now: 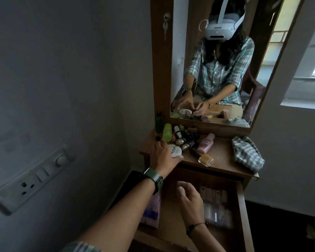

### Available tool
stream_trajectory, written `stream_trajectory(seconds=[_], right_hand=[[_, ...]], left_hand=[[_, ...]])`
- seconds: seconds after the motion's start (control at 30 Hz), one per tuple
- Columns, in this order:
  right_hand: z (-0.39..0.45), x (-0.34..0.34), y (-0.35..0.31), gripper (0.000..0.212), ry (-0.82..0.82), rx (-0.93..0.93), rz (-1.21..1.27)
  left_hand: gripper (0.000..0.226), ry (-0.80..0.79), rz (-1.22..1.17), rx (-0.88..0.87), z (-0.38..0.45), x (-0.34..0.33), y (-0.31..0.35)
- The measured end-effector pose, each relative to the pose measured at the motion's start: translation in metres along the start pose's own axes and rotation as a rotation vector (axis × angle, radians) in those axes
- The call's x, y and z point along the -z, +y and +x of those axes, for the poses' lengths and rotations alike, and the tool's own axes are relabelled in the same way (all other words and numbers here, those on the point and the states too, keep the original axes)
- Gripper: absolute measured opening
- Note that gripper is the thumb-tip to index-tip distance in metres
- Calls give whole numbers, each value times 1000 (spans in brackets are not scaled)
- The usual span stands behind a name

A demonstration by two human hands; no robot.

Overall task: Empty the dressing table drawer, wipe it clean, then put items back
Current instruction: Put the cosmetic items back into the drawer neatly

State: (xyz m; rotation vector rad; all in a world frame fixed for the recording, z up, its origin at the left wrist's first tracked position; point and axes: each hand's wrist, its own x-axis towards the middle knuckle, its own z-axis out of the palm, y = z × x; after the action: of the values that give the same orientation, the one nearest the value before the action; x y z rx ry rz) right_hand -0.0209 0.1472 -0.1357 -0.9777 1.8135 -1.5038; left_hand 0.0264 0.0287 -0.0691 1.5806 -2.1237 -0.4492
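The wooden drawer (241, 206) stands pulled out below the dressing table top (224, 157). My left hand (162, 155) reaches onto the top and grips a round white jar (175, 151). My right hand (189, 196) hovers over the drawer with fingers loosely curled, holding nothing. Inside the drawer lie a clear packet of small bottles (216, 206) on the right and a pink box (152, 211) along the left wall. Several nail polish bottles (185, 140), a pink bottle (205, 143), a lime green bottle (167, 132) and a gold polish bottle (206, 159) crowd the top.
A checked cloth (247, 154) lies crumpled at the right end of the top. A mirror (218, 66) rises behind the bottles. A dark green bottle (159, 121) stands at the back left. The wall with a switch panel (31, 179) is close on the left.
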Motion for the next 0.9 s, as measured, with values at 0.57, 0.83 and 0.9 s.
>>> stream_trajectory(seconds=[0.57, 0.83, 0.9], right_hand=[[3, 5, 7, 17, 27, -58, 39], [5, 5, 8, 17, 44, -102, 47], [7, 5, 7, 17, 51, -132, 107]], left_hand=[[66, -39, 93, 74, 13, -9, 12], [74, -83, 56, 51, 8, -3, 3], [74, -94, 36, 58, 4, 0, 4]])
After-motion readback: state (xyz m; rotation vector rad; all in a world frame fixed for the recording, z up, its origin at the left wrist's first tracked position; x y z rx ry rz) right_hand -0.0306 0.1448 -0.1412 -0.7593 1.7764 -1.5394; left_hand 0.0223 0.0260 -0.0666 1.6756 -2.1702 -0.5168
